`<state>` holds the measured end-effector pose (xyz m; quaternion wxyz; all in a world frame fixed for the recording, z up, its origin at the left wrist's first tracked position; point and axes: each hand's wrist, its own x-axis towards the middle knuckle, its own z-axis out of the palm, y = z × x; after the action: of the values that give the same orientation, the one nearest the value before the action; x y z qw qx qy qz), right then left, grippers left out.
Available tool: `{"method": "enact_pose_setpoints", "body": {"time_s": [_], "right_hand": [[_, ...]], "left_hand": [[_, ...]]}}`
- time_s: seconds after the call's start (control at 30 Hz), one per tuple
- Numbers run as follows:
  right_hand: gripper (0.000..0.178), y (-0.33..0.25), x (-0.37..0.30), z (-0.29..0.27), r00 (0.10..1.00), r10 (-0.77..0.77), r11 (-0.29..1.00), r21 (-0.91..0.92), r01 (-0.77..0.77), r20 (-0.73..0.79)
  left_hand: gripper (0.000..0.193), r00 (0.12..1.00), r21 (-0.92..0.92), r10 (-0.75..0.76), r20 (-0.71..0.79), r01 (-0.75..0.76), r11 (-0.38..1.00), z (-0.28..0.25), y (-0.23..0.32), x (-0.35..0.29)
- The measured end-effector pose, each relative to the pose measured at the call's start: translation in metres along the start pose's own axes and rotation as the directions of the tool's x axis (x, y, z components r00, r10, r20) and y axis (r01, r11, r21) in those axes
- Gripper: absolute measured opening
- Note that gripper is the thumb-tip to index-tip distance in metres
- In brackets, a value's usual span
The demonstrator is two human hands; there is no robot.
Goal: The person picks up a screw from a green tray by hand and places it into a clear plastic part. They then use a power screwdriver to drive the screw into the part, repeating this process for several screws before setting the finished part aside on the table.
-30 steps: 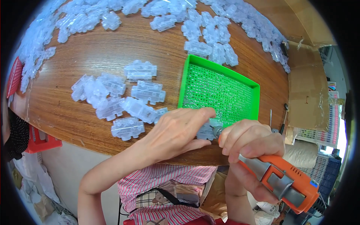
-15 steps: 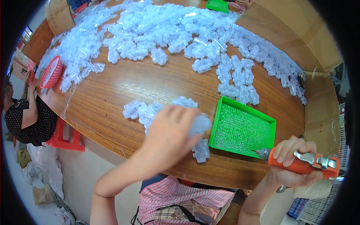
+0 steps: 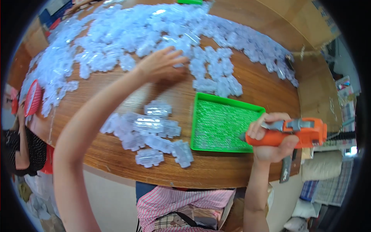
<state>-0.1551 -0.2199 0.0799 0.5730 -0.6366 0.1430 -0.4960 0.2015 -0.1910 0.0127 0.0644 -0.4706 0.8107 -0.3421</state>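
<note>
My left hand is stretched out at the near edge of a big heap of clear plastic parts, fingers apart. Its fingertips reach the parts there, but I cannot tell whether they touch one. In my right hand is an orange power screwdriver, its grey nose pointing left over the rim of a green tray. Many small metal screws cover the bottom of this tray. Left of it, a loose cluster of the clear plastic parts lies near me on the wooden table.
More plastic parts stand grouped behind the green tray. A red basket sits at the left table edge, beside a person in dotted black clothing. Cardboard walls border the right side. Another green tray shows at the far edge.
My left hand has left the near cluster, where it held a plastic part, and reached out to the heap. The view has shifted; the screwdriver's nose still points toward the tray.
</note>
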Motion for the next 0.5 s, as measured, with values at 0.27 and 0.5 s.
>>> {"method": "enact_pose_setpoints", "body": {"time_s": [0.27, 0.5], "right_hand": [[0.08, 0.028, 0.004, -0.007, 0.999, 0.015, 1.0, -0.017, -0.016, -0.05], [0.077, 0.044, 0.006, -0.006, 0.997, 0.026, 0.997, -0.07, -0.031, -0.072]], "left_hand": [[0.03, 0.96, -0.538, -0.278, -0.013, 0.228, 0.812, -0.057, -0.006, -0.009], [0.06, 0.874, -0.94, -0.441, 0.203, 0.301, 0.163, -0.176, 0.116, 0.007]]}}
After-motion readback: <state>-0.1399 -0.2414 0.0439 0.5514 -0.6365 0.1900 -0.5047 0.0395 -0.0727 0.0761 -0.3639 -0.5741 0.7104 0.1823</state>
